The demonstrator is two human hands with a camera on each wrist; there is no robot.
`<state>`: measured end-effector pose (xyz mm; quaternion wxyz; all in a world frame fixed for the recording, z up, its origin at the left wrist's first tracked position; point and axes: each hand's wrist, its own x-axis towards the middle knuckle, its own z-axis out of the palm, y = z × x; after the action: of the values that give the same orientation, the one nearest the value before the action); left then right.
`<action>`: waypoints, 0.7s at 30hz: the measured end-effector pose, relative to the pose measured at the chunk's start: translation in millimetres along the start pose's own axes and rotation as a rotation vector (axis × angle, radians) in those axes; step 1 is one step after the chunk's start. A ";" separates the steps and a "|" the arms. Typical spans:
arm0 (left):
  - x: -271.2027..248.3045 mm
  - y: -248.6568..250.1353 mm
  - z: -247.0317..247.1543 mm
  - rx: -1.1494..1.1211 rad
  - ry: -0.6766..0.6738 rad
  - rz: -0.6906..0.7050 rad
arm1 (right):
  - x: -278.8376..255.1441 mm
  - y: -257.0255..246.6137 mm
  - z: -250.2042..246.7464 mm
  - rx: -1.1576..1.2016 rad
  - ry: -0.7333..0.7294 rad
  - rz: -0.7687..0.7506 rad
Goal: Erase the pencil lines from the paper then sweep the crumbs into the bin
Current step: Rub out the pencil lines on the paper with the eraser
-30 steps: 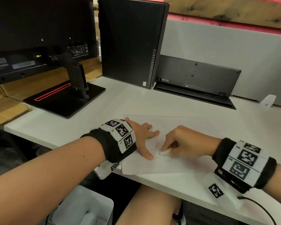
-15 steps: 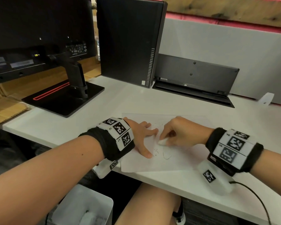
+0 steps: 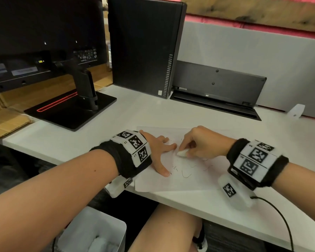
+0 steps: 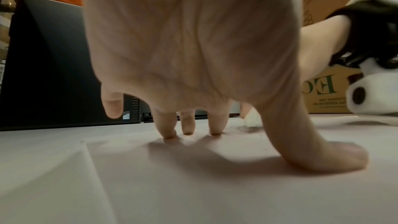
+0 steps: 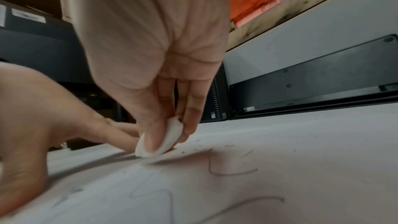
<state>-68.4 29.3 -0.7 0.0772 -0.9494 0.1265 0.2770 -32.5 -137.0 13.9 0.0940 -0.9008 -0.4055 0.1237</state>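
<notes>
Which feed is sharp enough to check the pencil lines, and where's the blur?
Head view: sharp, pencil lines faint. Right wrist view: lines clear, right hand and eraser slightly motion-blurred. Left wrist view: left hand soft, shadows on paper.

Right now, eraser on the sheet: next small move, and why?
Probably rub the eraser toward the person, onto the curved pencil lines left near the sheet's front edge. The right hand pinches it; the left hand pins the paper.
</notes>
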 end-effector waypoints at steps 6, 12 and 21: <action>1.9 -0.4 -0.7 0.002 -0.009 -0.009 | -17.3 -5.9 15.9 0.006 -0.044 -0.042; -0.8 0.3 0.1 -0.021 -0.002 0.004 | -16.2 -5.7 7.8 0.059 -0.035 -0.031; 0.9 -0.9 1.6 -0.008 0.004 0.002 | -24.4 -9.3 15.8 0.008 -0.076 -0.060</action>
<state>-68.2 30.3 -2.5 0.0727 -0.9501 0.1264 0.2758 -59.3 -148.2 4.9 0.0855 -0.8825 -0.4352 0.1565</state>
